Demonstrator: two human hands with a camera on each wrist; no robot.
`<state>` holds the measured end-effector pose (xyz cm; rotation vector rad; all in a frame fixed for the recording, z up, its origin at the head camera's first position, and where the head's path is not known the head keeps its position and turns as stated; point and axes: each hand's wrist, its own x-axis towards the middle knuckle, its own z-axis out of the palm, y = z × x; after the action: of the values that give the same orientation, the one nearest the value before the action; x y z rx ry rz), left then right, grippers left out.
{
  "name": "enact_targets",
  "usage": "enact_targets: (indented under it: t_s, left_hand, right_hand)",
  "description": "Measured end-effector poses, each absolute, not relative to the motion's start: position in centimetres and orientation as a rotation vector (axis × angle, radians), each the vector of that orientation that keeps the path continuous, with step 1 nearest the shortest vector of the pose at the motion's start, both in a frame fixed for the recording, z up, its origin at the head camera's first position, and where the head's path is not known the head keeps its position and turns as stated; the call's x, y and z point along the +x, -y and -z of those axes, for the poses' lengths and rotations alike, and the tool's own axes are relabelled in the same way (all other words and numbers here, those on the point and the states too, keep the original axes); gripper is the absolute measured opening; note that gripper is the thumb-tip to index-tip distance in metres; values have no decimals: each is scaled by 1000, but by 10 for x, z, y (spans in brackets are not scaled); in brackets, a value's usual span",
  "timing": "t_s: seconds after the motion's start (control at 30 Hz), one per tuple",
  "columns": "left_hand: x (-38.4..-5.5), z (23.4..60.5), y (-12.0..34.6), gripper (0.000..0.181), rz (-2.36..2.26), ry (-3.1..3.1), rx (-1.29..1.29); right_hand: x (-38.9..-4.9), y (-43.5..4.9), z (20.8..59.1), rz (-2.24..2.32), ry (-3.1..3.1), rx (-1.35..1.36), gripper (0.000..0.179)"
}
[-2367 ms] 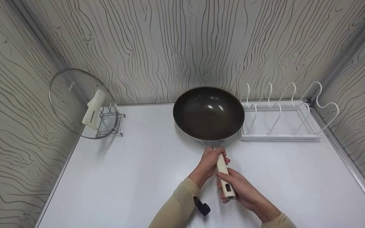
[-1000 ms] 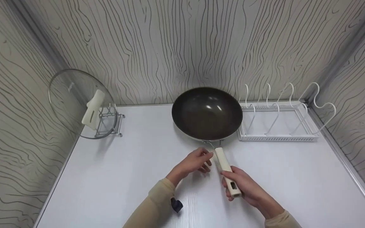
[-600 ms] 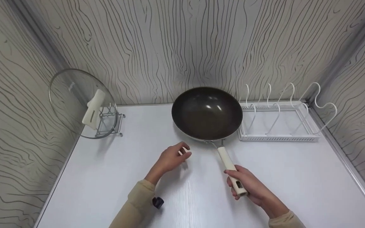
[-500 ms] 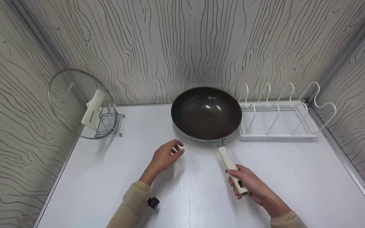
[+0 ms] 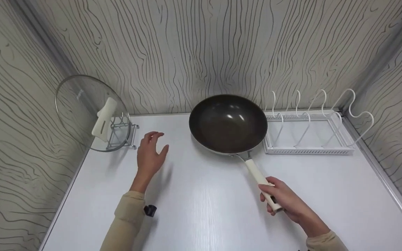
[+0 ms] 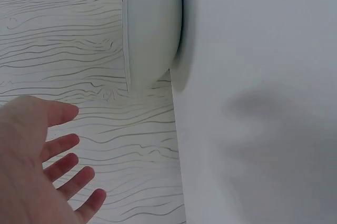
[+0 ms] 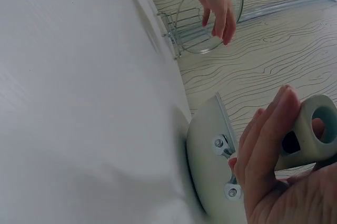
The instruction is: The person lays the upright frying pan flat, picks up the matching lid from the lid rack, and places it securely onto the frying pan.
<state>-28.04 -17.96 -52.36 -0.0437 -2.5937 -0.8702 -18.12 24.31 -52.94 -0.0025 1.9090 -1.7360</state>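
A dark-coated frying pan (image 5: 228, 125) stands on the white table near the back wall, its cream handle (image 5: 255, 171) angled toward the lower right. My right hand (image 5: 284, 198) grips that handle near its end; the right wrist view has the fingers curled round the handle (image 7: 303, 153). My left hand (image 5: 149, 158) is over the table at the left with nothing in it, fingers spread and slightly bent. Just beyond it, a glass lid (image 5: 79, 115) with a cream knob (image 5: 104, 120) leans upright in a small wire stand (image 5: 133, 136). The pan's pale outside (image 6: 150, 29) shows in the left wrist view.
A white wire rack (image 5: 309, 151) with curved dividers stands right of the pan, by the right wall. Wood-patterned walls (image 5: 173, 59) enclose the back and both sides of the table (image 5: 201, 216).
My left hand has let go of the pan handle and moved left toward the lid. My right hand still holds the handle, whose end has swung to the right.
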Motion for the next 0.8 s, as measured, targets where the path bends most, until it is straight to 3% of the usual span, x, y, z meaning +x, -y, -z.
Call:
enact_targets:
  t_s: [0.8]
  left_hand:
    - [-296,482,254,51,392,2509,97]
  right_hand:
    - [-188,-270,514,1486,-2321,34,60]
